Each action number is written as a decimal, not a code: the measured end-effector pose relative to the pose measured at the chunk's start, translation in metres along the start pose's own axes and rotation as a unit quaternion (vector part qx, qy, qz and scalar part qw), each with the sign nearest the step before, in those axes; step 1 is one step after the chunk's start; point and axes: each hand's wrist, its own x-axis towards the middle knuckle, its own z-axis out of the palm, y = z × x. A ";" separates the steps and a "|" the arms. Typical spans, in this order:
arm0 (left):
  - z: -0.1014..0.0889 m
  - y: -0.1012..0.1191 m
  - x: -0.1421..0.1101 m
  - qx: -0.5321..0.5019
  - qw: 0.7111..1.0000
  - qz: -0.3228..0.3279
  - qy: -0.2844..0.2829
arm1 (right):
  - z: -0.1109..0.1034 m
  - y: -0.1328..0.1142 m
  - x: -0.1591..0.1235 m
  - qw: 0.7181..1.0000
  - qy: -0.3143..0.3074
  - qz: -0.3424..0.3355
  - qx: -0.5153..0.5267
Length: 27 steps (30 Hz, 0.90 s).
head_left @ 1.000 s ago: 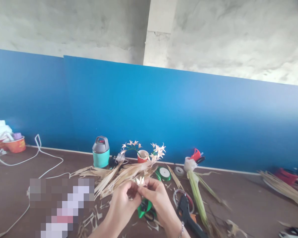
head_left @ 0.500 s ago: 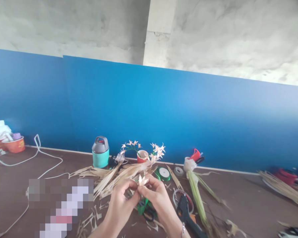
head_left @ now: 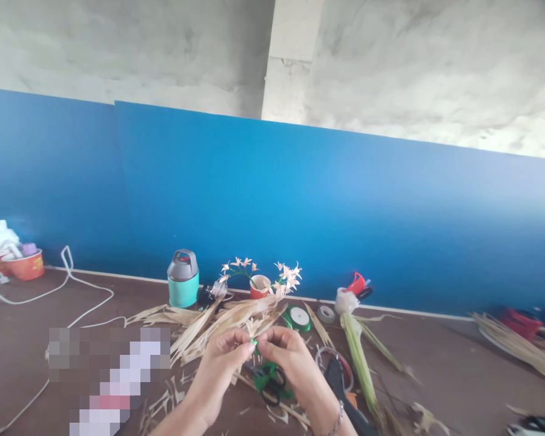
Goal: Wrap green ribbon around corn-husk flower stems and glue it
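A: State of the left hand?
B: Thumb and forefinger pinched at the base of a pale flower. The petals are pointed upward and away, and the flower is held above the tabletop.

A: And the right hand?
B: Thumb and forefinger pressed together just beside the flower's base, at a green strip. Whether the strip is caught between those fingertips cannot be told. A bracelet is worn at the wrist.

A: Below the hands?
B: Scissors are seen lying among green ribbon, with pale scraps scattered around.

A: To the right?
B: A black glue gun is partly covered by the right forearm. Next to it a long green stalk is laid.

A: Beyond the hands?
B: Dry husks are spread in a loose heap. A green-edged spool and a roll of tape are noted to the right of the heap.

A: Far edge?
B: A red paper cup is placed near the blue panel; sprays of similar flowers are seen on both sides of it. Farther left, a teal container with a grey handled lid is stood upright.
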 end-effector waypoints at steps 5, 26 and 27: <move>-0.002 0.002 0.003 0.008 1.000 -0.013 -0.018 | -0.008 0.005 0.003 1.000 -0.023 0.007 -0.011; -0.001 -0.002 0.003 -0.040 0.991 -0.103 -0.072 | -0.008 0.007 0.002 0.993 -0.085 -0.022 0.084; -0.001 -0.002 0.002 -0.043 0.991 -0.105 -0.070 | -0.009 0.007 0.002 0.993 -0.083 -0.022 0.082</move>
